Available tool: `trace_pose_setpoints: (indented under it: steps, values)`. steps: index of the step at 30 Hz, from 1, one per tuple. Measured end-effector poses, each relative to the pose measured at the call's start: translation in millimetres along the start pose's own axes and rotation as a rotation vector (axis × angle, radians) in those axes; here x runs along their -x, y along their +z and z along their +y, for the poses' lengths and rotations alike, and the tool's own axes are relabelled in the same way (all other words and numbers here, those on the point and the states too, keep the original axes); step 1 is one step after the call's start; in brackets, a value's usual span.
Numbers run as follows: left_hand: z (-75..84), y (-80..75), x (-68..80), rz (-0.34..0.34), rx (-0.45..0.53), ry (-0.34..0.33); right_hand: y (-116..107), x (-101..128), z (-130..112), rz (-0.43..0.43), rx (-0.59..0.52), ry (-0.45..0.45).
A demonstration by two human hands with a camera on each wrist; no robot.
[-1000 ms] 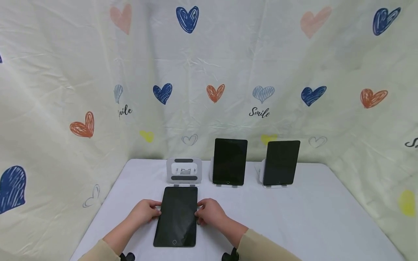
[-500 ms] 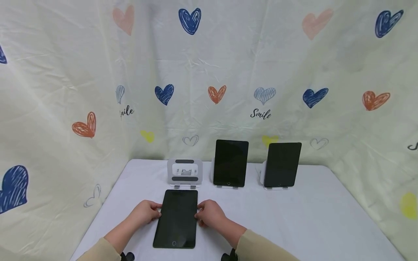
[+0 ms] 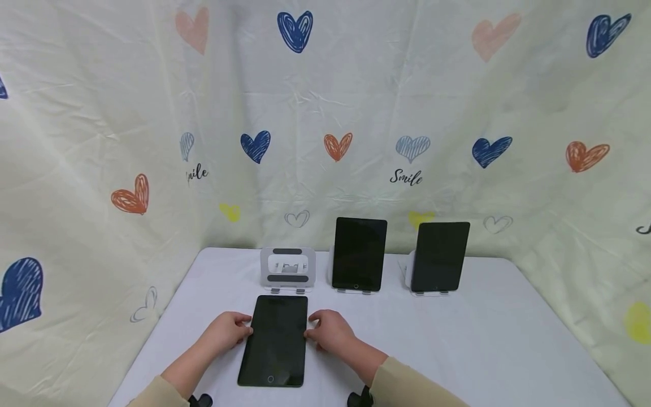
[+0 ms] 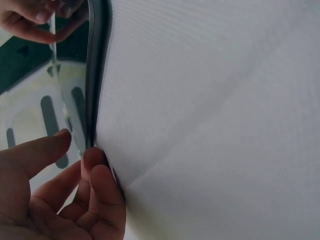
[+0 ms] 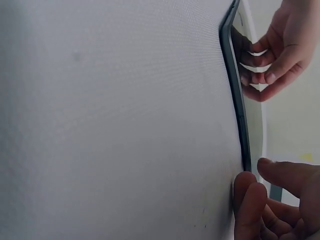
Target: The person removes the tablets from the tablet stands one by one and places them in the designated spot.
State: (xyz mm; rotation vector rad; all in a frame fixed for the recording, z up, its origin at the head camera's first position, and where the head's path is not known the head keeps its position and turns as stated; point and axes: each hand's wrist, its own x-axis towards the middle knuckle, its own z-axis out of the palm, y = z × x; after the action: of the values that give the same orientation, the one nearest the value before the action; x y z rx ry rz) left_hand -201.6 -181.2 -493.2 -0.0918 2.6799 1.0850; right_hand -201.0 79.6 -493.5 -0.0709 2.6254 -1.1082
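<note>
Two tablets (image 3: 359, 254) already stood propped on stands at the back; the third stand (image 3: 287, 267) was empty. The dark tablet (image 3: 275, 341) lay flat on the bench (image 3: 458, 339), left hand (image 3: 224, 330) and right hand (image 3: 329, 331) pinching its long edges. Since a second earlier, it had slid slightly nearer the person.
</note>
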Motion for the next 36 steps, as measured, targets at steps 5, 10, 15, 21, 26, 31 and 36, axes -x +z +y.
trace_pose_setpoints:
  steps: [5, 10, 15, 21, 26, 31, 36]
  values:
    - [2.3, 0.6, -2.5, 0.007, 0.005, -0.034, -6.9, -1.1, 3.1, 0.001, -0.009, -0.012]
    - [4.8, -0.9, -5.4, 0.039, 0.006, -0.018, -16.3, 0.2, 5.5, 0.018, 0.004, -0.035]
    - [12.5, -2.8, -5.5, 0.070, 0.036, 0.024, -26.7, 1.9, 7.3, 0.046, 0.021, -0.051]
    - [25.1, 0.4, -5.1, 0.098, 0.040, 0.058, -38.5, 3.9, 11.0, 0.071, 0.042, -0.043]
    - [34.2, 7.0, -7.3, 0.108, 0.055, 0.078, -48.7, 4.4, 18.0, 0.088, 0.054, -0.044]
    - [45.5, 11.7, -7.9, 0.110, 0.093, 0.109, -60.4, 4.9, 25.4, 0.109, 0.057, -0.050]
    - [56.8, 17.8, -13.5, 0.100, 0.108, 0.132, -73.5, 7.9, 31.5, 0.143, 0.058, -0.051]
